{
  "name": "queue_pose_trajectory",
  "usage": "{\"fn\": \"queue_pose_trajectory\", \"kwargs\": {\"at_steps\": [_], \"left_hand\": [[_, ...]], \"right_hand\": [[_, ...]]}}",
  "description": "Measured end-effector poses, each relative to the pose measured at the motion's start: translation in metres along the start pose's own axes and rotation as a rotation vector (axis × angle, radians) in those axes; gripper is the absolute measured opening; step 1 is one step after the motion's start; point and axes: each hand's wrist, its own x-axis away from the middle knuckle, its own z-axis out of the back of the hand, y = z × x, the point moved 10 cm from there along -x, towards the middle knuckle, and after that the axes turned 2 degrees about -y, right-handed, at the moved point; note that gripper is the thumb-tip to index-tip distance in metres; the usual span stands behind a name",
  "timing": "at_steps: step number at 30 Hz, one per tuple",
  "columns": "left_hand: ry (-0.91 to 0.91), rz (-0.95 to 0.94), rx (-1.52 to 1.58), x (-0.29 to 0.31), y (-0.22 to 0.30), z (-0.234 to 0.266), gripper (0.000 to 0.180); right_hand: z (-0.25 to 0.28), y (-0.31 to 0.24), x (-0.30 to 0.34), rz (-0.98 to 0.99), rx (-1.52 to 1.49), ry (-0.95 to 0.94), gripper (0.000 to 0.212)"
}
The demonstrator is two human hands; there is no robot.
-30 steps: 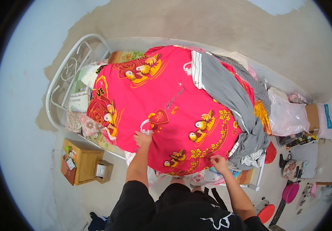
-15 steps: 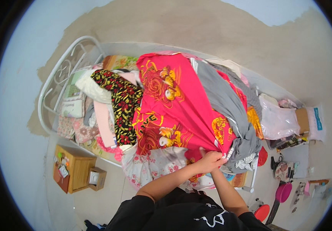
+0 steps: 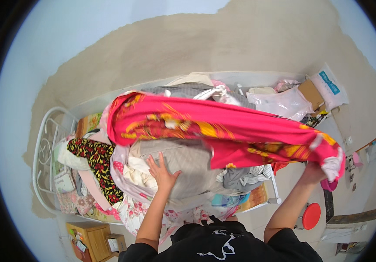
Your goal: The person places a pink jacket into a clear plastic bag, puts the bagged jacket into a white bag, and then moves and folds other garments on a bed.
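Note:
My right hand (image 3: 313,172) grips one end of a bright pink-red sheet (image 3: 188,122) with orange and yellow flower prints, out past the right end of the bed. The sheet stretches in a long raised band from there across to the far left part of the pile. My left hand (image 3: 164,174) is open with fingers spread, over a grey striped cloth (image 3: 188,163) and beside a cream cloth (image 3: 140,170). A black cloth with red and yellow flowers (image 3: 94,161) lies to the left. Part of my right hand's fingers is hidden by the sheet.
The bed has a white metal headboard (image 3: 39,174) at left. A wooden cabinet (image 3: 96,239) stands near its left front. Beyond the right end are a plastic-wrapped package (image 3: 284,104), a white bag (image 3: 329,89) and a red stool (image 3: 312,216). A plastered wall (image 3: 175,48) runs behind.
Both hands were together at the sheet's near right corner. My right hand has pulled that end up and right, uncovering the grey striped cloth. My left hand has let go and moved left.

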Motion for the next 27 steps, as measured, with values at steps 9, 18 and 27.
{"fn": "queue_pose_trajectory", "kwargs": {"at_steps": [9,18,27], "left_hand": [[-0.275,-0.085,-0.137,-0.007,0.147,-0.181,0.101],[-0.541,0.065,-0.436,-0.050,0.143,-0.291,0.105],[-0.939,0.144,-0.753,-0.042,0.053,-0.393,0.097]], "right_hand": [[-0.201,0.256,0.095,-0.433,-0.409,-0.763,0.025],[-0.323,0.281,0.257,0.028,-0.005,-1.418,0.025],[-0.491,0.303,0.270,0.268,0.297,-1.145,0.050]]}}
